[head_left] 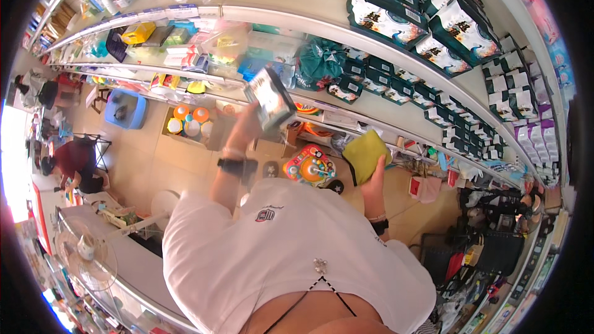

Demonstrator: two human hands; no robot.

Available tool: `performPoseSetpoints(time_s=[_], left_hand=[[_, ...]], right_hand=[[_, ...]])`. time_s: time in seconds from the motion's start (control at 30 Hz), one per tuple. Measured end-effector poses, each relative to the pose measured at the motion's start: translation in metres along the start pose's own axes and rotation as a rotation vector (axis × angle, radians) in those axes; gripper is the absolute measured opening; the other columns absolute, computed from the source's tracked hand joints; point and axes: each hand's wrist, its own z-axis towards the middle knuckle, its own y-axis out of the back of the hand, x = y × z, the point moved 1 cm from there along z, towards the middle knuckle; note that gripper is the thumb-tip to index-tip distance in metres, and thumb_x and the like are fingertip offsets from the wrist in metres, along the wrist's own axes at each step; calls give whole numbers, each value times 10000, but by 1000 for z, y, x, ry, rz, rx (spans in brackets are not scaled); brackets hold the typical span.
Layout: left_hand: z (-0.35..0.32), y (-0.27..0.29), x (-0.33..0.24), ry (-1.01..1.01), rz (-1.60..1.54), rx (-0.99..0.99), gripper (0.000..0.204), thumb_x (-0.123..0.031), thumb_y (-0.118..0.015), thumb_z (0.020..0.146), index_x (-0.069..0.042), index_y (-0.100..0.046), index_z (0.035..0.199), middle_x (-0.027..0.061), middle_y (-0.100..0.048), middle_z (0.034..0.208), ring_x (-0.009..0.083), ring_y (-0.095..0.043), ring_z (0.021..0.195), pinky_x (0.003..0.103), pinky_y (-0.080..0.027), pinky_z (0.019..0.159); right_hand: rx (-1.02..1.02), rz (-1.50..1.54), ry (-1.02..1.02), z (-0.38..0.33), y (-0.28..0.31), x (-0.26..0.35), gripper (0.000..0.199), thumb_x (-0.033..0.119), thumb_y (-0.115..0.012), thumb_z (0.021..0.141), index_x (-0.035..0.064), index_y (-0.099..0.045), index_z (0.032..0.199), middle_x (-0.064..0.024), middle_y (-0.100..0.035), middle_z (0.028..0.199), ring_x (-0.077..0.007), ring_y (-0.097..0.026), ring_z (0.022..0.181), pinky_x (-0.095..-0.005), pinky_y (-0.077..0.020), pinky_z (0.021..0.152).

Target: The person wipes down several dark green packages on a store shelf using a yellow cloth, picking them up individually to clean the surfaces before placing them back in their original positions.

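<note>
My left hand (245,125) is closed on a white and dark green package (272,100), slightly blurred, raised in front of the middle shelf. It resembles the packs on the shelves. In my right hand (374,185) is a folded yellow-green cloth (366,156), gripped at its lower right edge and held clear of the shelf. Dark green and white packs (387,15) stand in rows on the top shelf, with smaller packs (396,89) of similar colours on the shelf below. A crumpled dark green bag (322,59) sits left of those smaller packs.
Below the shelves, a colourful toy (309,166) and a carton (204,125) of orange and white round items stand on the floor. Further left are a blue tub (125,109) and a seated person (74,164) in dark red. A fan (86,250) stands lower left.
</note>
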Motion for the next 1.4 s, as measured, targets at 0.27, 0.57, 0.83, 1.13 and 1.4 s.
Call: performPoseSetpoints(time_s=[0.27, 0.57, 0.83, 1.13, 1.4], left_hand=[[-57, -38, 53, -90, 203, 218, 552, -488, -350, 832, -92, -344, 1216, 92, -430, 1178, 234, -440, 1069, 386, -392, 876], [-49, -9, 58, 76, -1, 342, 546, -496, -237, 856, -117, -330, 1238, 112, -437, 1169, 243, -462, 1035, 356, -383, 879], [-62, -69, 64, 106, -64, 199, 583, -522, -266, 841, -54, -390, 1166, 88, -522, 1019, 188, -557, 847, 303, -468, 737], [-60, -66, 92, 192, -198, 199, 432, -425, -329, 868, -97, -431, 1129, 32, -557, 941, 124, -562, 814, 251, -478, 675], [-64, -69, 83, -242, 275, 0, 224, -213, -433, 870, -58, -387, 1026, 47, -488, 900, 83, -458, 836, 186, -390, 707]], right_hand=[[923, -1428, 1080, -4, -154, -5, 460, 371, -574, 697, 157, -515, 1100, -70, -349, 1276, -336, -219, 1214, -448, -183, 968], [1152, -1555, 981, -41, -155, -24, 465, 253, -599, 609, 267, -516, 1066, 1, -333, 1279, -300, -188, 1234, -571, -139, 931], [907, -1112, 870, -4, -152, 7, 362, 401, -477, 787, 122, -582, 992, -96, -246, 1336, -329, -34, 1265, -427, -42, 1008], [758, -1200, 940, -5, -156, 18, 357, 228, -535, 755, 62, -516, 1071, -90, -303, 1296, -332, -147, 1237, -437, -118, 1001], [375, -388, 672, -4, -139, -18, 455, 254, -364, 873, 9, -296, 1251, -90, -362, 1243, -151, -383, 1078, -244, -278, 915]])
